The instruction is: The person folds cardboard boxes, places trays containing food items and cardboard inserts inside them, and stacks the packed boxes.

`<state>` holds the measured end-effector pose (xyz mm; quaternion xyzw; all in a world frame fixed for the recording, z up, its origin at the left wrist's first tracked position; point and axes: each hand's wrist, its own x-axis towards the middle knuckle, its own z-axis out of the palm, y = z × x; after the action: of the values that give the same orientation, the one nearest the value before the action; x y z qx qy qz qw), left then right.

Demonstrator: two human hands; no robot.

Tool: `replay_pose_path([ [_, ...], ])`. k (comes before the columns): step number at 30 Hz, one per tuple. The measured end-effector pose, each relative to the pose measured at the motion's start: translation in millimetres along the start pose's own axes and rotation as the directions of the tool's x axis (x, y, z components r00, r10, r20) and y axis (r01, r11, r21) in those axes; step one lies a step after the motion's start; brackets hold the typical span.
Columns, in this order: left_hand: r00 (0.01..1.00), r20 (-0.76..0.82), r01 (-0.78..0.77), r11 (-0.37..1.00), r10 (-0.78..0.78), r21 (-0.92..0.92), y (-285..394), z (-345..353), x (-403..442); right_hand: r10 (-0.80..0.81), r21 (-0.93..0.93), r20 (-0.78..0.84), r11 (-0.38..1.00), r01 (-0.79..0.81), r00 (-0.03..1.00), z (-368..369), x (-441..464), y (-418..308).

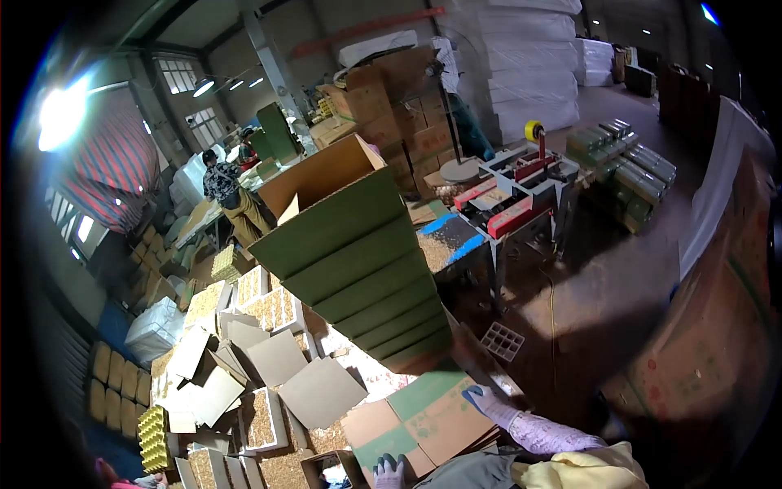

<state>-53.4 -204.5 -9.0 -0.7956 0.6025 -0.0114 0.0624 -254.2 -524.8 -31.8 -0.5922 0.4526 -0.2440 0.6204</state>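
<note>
Spanning a flattened green-and-brown carton (444,417) with 2 gloved hands, we have it right in front of us, probably so that both its sides are within easy reach. Our right hand (491,406) lies at its right edge; we cannot tell whether that grip pinches the carton or merely rests on it. Our left hand (389,473) is at the near left edge, its grip wide with the fingers spread, seemingly to steady rather than clasp, though the view cuts it off below. Just beyond stands a tall stack of green cartons (366,277), the top 1 gaping upward; they look nested, likely to save room. Farther left, loose grey boards (322,391) lie across and between white trays (278,416) of brown bits (258,420), perhaps as covers. A small box (311,477) sits just beside our left hand.
</note>
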Motion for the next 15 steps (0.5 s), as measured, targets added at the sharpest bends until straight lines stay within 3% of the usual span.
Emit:
replay_pose_path([
  [2, 0.999, 0.041, -0.024, 0.989, 0.03, -0.143, 11.4, -67.6, 10.4, -0.05, 0.06, -0.015, 0.997, 0.05, 0.999, 6.1, 18.5, -8.1],
  [3, 0.998, 0.047, -0.037, 0.976, 0.048, -0.215, 14.8, -87.2, 12.6, -0.089, 0.0, 0.025, 0.996, 0.089, 0.996, -7.6, 5.6, -65.2],
  [4, 0.989, 0.099, -0.082, 0.966, 0.109, -0.244, 5.2, -82.8, 12.6, -0.148, -0.264, 0.07, 0.951, 0.162, 0.986, -14.4, 28.2, -51.0],
  [5, 0.984, -0.018, -0.175, 0.962, 0.175, -0.212, -1.8, -88.9, 9.3, -0.201, -0.295, 0.063, 0.932, 0.211, 0.977, -21.2, 30.5, -74.0],
  [6, 0.98, 0.037, -0.185, 0.96, 0.197, -0.21, -13.1, -107.1, 9.1, -0.289, -0.453, 0.076, 0.843, 0.291, 0.954, -34.0, 43.5, -83.4],
  [7, 0.971, 0.091, -0.197, 0.958, 0.219, -0.207, -25.1, -138.3, 12.6, -0.268, -0.42, -0.051, 0.88, 0.222, 0.962, -41.8, 58.6, -93.4],
  [9, 0.9, 0.432, 0.11, 0.988, -0.052, -0.108, -26.9, -249.6, 33.2, -0.212, -0.303, -0.303, 0.946, 0.117, 0.929, -57.3, 88.1, -114.0],
  [11, 0.905, 0.403, 0.189, 0.977, -0.134, -0.1, -50.8, -283.8, 36.6, -0.297, 0.017, -0.255, 0.95, 0.312, 0.92, -37.2, 84.5, -157.3],
  [12, 0.931, 0.354, 0.137, 0.985, -0.091, -0.107, -47.6, -287.7, 40.0, -0.338, -0.285, -0.28, 0.923, 0.258, 0.899, -18.8, 38.2, -218.2],
  [13, 0.952, 0.303, 0.087, 0.99, -0.05, -0.109, -43.4, -288.3, 44.1, -0.112, -0.409, -0.019, 0.907, 0.095, 0.993, -4.5, 16.8, -258.8],
  [14, 0.968, 0.253, 0.038, 0.993, -0.01, -0.108, -40.6, -284.4, 47.4, -0.142, -0.481, -0.001, 0.868, 0.124, 0.99, 18.3, 8.6, -268.7],
  [15, 0.998, 0.056, -0.024, 0.998, 0.028, -0.062, -49.2, -245.4, 45.0, -0.293, -0.506, 0.01, 0.823, 0.258, 0.956, 41.6, 29.6, -233.6],
])
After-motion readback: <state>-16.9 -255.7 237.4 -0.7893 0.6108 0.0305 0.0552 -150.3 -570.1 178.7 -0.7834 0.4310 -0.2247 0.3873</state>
